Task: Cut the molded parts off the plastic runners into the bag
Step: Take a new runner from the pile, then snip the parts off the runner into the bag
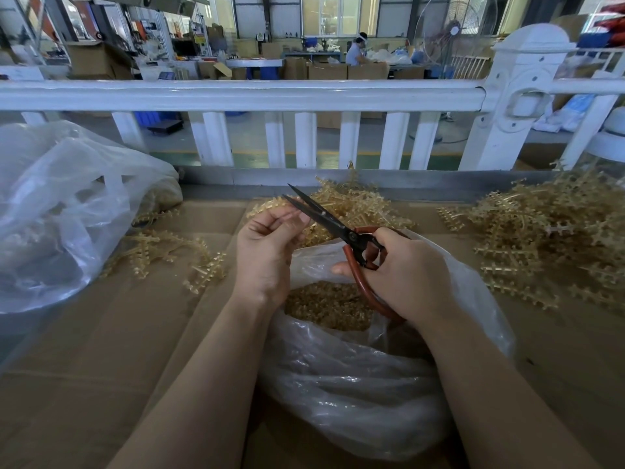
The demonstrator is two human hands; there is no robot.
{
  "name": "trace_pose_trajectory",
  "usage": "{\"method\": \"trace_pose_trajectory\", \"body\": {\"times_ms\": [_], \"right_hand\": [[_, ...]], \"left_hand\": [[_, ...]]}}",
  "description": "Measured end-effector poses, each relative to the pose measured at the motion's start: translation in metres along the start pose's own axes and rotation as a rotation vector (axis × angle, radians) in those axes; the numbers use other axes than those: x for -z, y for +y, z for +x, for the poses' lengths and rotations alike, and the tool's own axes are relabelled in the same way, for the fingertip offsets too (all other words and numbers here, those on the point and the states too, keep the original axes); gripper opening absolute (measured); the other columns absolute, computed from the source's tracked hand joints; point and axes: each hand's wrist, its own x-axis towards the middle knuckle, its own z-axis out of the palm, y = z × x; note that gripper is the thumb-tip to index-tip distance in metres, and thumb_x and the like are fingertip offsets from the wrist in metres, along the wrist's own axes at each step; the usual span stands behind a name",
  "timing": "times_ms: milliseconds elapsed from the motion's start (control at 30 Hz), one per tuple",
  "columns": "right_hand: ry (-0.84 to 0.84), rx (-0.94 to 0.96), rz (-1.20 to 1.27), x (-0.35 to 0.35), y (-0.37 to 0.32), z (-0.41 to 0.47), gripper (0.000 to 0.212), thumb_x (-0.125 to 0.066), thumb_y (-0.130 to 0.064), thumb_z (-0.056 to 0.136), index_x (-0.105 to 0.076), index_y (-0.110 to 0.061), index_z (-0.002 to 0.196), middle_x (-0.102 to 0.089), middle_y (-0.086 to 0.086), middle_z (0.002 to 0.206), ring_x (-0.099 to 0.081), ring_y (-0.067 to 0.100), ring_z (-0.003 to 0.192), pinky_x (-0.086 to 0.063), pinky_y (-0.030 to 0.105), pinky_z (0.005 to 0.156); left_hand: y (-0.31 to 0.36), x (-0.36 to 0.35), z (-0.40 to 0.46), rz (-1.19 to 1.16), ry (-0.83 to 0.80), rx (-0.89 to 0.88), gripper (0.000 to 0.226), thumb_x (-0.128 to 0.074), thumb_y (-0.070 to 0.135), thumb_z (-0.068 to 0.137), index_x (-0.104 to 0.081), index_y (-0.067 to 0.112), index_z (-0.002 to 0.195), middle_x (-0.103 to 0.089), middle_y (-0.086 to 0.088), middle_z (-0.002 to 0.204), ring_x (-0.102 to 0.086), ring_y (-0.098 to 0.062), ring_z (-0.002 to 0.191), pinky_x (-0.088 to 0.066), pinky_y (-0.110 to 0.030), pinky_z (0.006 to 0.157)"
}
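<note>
Nearest the camera, two bare forearms reach forward over a clear plastic bag [355, 384] that lies open on the cardboard-covered table [101, 333]. Inside its mouth sits a heap of small amber cut parts [326, 306].

Above the bag's opening, the right hand [402, 275] has its grip closed around the reddish-brown handles of a pair of scissors [338, 228], fingers curled through and over the loops. The dark blades point up and to the left and stand slightly apart at the tips.

Just left of the blades, the left hand [267, 245] pinches a thin amber runner [270, 204] between thumb and fingertips, its grip narrow around the strip. The runner's toothed end sticks out to the left of the fingers, and the blades meet it right at the fingertips.

Behind the hands lies a middle pile of runners [351, 204]. To the left, a few loose runners [169, 252] are spread on the cardboard, touching the edge of a second, larger clear bag [67, 204] that bulges at the table's left side. To the right, well apart from the hands, a big tangled heap of runners [548, 235] covers the table.

Beyond the table's metal edge runs a white railing [270, 94] with a thick post. Past it is a workshop floor with cardboard boxes, a standing fan [456, 28], and a seated person [356, 50] at a far bench.
</note>
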Motion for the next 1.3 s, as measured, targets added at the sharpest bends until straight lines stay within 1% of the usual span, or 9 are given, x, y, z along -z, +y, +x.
{"method": "trace_pose_trajectory", "body": {"times_ms": [100,167,367,467,767,900,1100,1200,1300], "right_hand": [[0.044,0.018,-0.014,0.0009,-0.001,-0.0013,0.064,-0.045,-0.093,0.071,-0.059,-0.035,0.093,-0.047,-0.028,0.073,-0.046,-0.006,0.065,-0.029,0.007,0.056],[0.078,0.026,-0.035,0.0021,-0.0031,-0.0013,0.057,-0.045,-0.091,0.072,-0.051,-0.038,0.089,-0.044,-0.028,0.071,-0.045,-0.005,0.063,-0.027,0.006,0.055],[0.083,0.046,-0.051,0.0001,-0.0005,-0.0008,0.066,-0.036,-0.095,0.073,-0.055,-0.034,0.09,-0.053,-0.022,0.076,-0.051,0.0,0.066,-0.03,0.008,0.054],[0.069,0.049,-0.047,-0.0001,0.0005,0.0009,0.07,-0.039,-0.094,0.072,-0.059,-0.032,0.096,-0.058,-0.021,0.08,-0.054,0.0,0.07,-0.035,0.01,0.055],[0.085,0.035,-0.105,0.0018,0.0012,0.0009,0.063,-0.047,-0.092,0.071,-0.059,-0.032,0.088,-0.054,-0.023,0.076,-0.051,0.0,0.067,-0.032,0.01,0.054],[0.1,0.034,-0.101,0.0036,0.0007,-0.0011,0.063,-0.051,-0.09,0.072,-0.062,-0.03,0.086,-0.054,-0.023,0.074,-0.048,-0.001,0.063,-0.028,0.006,0.055],[0.099,0.047,-0.061,0.0014,0.0006,-0.0008,0.066,-0.048,-0.091,0.071,-0.063,-0.028,0.086,-0.055,-0.021,0.074,-0.052,0.002,0.064,-0.042,0.019,0.055],[0.098,0.05,-0.059,0.0014,0.0011,-0.0009,0.067,-0.048,-0.091,0.072,-0.063,-0.027,0.087,-0.054,-0.021,0.073,-0.051,0.002,0.062,-0.038,0.016,0.054],[0.1,0.046,-0.052,0.0004,0.0014,-0.0013,0.07,-0.044,-0.092,0.072,-0.065,-0.027,0.088,-0.054,-0.022,0.073,-0.051,0.002,0.062,-0.036,0.015,0.054]], "left_hand": [[-0.0011,0.001,0.0,0.02,-0.014,0.003,0.013,-0.068,-0.006,0.074,-0.063,0.0,0.084,-0.068,-0.004,0.073,-0.056,-0.014,0.068,-0.048,-0.02,0.062],[-0.0027,0.0018,-0.0008,0.054,-0.024,0.001,0.016,-0.073,-0.007,0.073,-0.063,0.001,0.084,-0.069,-0.004,0.073,-0.059,-0.016,0.071,-0.048,-0.021,0.063],[-0.0057,0.0021,-0.0014,0.168,-0.064,-0.036,0.006,-0.069,0.002,0.072,-0.068,0.007,0.076,-0.07,-0.004,0.075,-0.06,-0.019,0.074,-0.048,-0.027,0.07],[-0.0052,0.0027,-0.0009,0.197,-0.093,-0.057,0.017,-0.068,0.001,0.073,-0.074,0.016,0.07,-0.071,-0.003,0.073,-0.062,-0.015,0.07,-0.048,-0.026,0.067],[-0.0053,0.0035,-0.0006,0.22,-0.091,-0.048,0.018,-0.068,0.0,0.073,-0.075,0.015,0.068,-0.069,-0.005,0.068,-0.058,-0.014,0.064,-0.046,-0.028,0.066],[-0.0053,0.0025,-0.0009,0.19,-0.071,-0.033,0.009,-0.068,-0.001,0.071,-0.072,0.007,0.072,-0.068,-0.009,0.068,-0.058,-0.019,0.066,-0.046,-0.03,0.066],[-0.0043,0.0016,-0.0021,0.162,-0.076,-0.019,0.017,-0.066,-0.002,0.072,-0.073,0.013,0.07,-0.07,-0.005,0.07,-0.061,-0.018,0.068,-0.046,-0.032,0.07],[-0.0035,-0.0002,-0.0035,0.174,-0.104,-0.016,0.013,-0.063,0.002,0.075,-0.069,0.013,0.073,-0.068,-0.004,0.07,-0.059,-0.017,0.069,-0.045,-0.031,0.07],[-0.0005,-0.0012,-0.005,0.159,-0.124,0.025,0.02,-0.059,0.012,0.08,-0.071,0.022,0.068,-0.067,0.001,0.069,-0.059,-0.014,0.069,-0.046,-0.028,0.07]]}}
